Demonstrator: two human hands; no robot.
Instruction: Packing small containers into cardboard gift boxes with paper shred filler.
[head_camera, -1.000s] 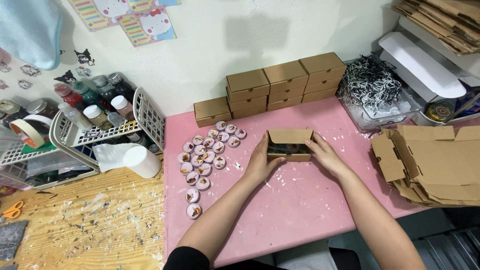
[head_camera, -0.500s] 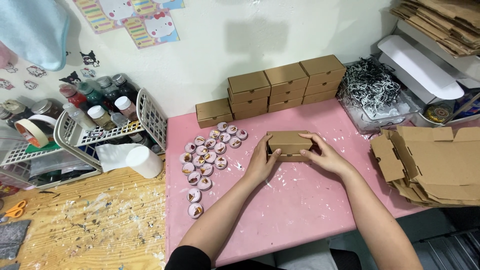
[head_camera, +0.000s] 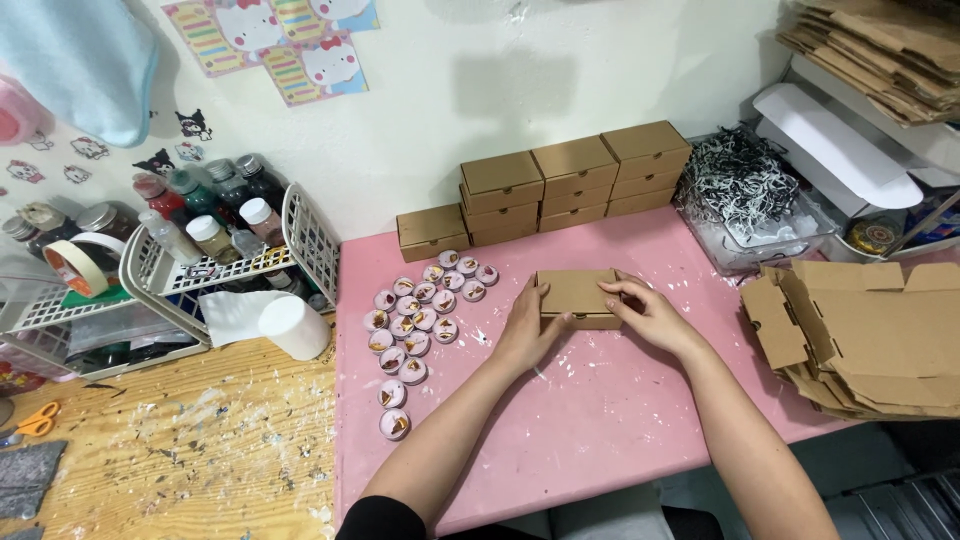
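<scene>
Both hands' grip (head_camera: 585, 318) on closed cardboard box (head_camera: 578, 296)

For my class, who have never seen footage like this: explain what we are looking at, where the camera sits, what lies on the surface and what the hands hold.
No machine here: a person works with bare hands, filmed by a camera worn on the head, looking down. The left hand and right hand both grip a small closed brown cardboard box on a pink paint-flecked table. Left of it lie small round pink tins. Stacked matching closed boxes stand at the wall; flat unfolded cardboard blanks lie on the right.
</scene>
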